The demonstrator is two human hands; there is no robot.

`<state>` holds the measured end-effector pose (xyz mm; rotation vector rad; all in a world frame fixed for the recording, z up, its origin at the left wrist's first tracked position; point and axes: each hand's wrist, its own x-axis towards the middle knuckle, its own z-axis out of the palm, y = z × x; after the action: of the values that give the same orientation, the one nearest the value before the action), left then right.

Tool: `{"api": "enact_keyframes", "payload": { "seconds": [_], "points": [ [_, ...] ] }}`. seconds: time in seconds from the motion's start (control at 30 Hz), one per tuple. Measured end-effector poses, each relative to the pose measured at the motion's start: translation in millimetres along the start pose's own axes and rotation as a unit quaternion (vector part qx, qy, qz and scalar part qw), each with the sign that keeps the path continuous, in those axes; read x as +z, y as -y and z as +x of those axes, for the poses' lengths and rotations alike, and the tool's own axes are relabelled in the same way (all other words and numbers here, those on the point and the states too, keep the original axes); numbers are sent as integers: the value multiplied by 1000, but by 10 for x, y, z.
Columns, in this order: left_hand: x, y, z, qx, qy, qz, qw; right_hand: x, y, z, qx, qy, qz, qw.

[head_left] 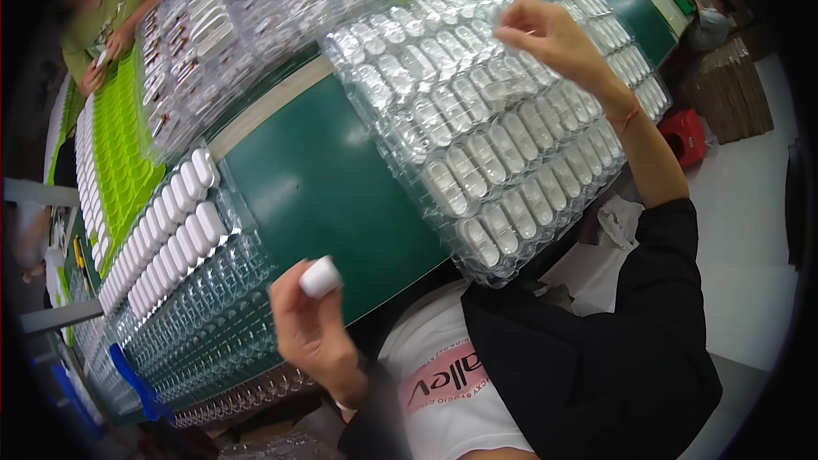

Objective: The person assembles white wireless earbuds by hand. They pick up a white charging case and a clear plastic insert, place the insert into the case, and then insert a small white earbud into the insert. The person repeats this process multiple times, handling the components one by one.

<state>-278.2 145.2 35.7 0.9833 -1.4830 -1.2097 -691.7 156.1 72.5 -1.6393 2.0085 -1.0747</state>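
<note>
My left hand (313, 332) is closed around a white, smooth, rounded plastic piece (320, 278), seen nearly end-on above the front edge of the green table. Over the far part of a clear blister tray (467, 236) hovers my right hand (550, 34), its thumb and fingers pinched together. Whatever sits in that pinch is too small and blurred to name. Rows of pale, oblong pieces (483, 241) fill the tray's pockets. To the left, another clear tray (247, 290) carries two rows of white oblong pieces (194, 228), with bare pockets nearer me.
Green tabletop (328, 179) lies between the trays. Beyond it stand a large tray of small parts (256, 30) and bright green trays (128, 132). A co-worker (119, 8) handles a white piece at far left. A red bin (683, 138) and stacked cardboard (734, 94) are at right.
</note>
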Motion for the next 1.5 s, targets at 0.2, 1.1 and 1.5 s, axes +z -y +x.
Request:
{"api": "enact_keyframes", "payload": {
  "seconds": [0.2, 1.1, 1.5],
  "points": [
    [193, -17, -40, -71, 34, -142, 987, 1271, 1127, 3, 47, 258, 383, 886],
    [73, 296, -85, -7, -85, -177, 981, 1968, 1240, -201, -107, 343, 308, 881],
    [108, 296, -107, -20, -108, -138, 984, 1979, 1232, -202, -120, 332, 357, 865]
  ]
}}
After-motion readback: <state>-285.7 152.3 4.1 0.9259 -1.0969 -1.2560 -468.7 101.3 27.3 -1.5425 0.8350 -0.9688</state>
